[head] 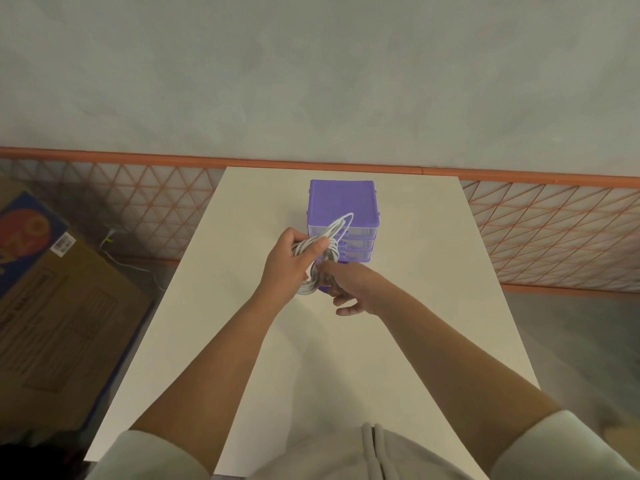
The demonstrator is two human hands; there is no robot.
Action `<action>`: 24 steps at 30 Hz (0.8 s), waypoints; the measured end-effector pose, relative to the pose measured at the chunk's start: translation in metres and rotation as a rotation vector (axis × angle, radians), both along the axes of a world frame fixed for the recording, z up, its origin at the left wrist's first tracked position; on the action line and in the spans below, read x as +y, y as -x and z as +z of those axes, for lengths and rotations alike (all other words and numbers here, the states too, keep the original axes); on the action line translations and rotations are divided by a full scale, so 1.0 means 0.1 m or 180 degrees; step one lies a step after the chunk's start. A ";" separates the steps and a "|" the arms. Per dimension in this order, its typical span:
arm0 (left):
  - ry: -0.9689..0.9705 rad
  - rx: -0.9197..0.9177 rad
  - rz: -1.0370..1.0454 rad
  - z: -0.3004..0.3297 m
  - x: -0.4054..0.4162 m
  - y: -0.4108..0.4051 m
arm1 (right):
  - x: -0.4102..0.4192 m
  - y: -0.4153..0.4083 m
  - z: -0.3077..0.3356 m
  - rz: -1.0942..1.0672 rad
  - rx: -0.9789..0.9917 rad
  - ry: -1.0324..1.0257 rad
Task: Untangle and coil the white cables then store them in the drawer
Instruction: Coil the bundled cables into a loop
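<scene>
While gripped by left hand (294, 261), coiled white cables (320, 252), right hand (348, 289) just below

Lowest drawers of the purple plastic drawer unit (343, 202): hidden behind both hands.
Right hand (349, 289) fingertips: out of sight behind the coiled white cables (317, 261).
Brown cardboard box (52, 306): cut by left edge, print blurred.

White cables (320, 258), purple drawer unit (342, 202), cream table (398, 341)
</scene>
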State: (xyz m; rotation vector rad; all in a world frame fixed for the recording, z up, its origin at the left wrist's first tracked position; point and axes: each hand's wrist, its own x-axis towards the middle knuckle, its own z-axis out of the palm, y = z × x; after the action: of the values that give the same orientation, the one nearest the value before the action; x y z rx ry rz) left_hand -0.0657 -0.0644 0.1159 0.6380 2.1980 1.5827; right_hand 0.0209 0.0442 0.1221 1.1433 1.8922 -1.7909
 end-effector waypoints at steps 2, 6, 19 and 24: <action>0.0008 0.0043 0.0068 -0.03 0.00 0.01 | -0.03 0.01 0.02 0.0232 0.0030 -0.0320; -0.0064 0.0109 0.0507 -0.09 -0.01 0.08 | -0.10 0.04 0.10 0.0636 0.0169 -0.0713; -0.0907 -0.0884 0.1051 0.01 -0.10 0.30 | -0.14 0.08 0.07 0.1630 -0.0044 -0.0963; -0.1574 -0.1708 0.0136 -0.02 -0.15 0.28 | -0.05 0.16 0.01 0.0334 0.0386 -0.0396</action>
State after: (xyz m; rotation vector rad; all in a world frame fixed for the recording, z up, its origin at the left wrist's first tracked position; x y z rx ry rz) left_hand -0.0942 -0.0796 0.1136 0.2407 1.4528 2.0487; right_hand 0.0053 0.0389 0.1232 0.9740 2.1181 -1.7430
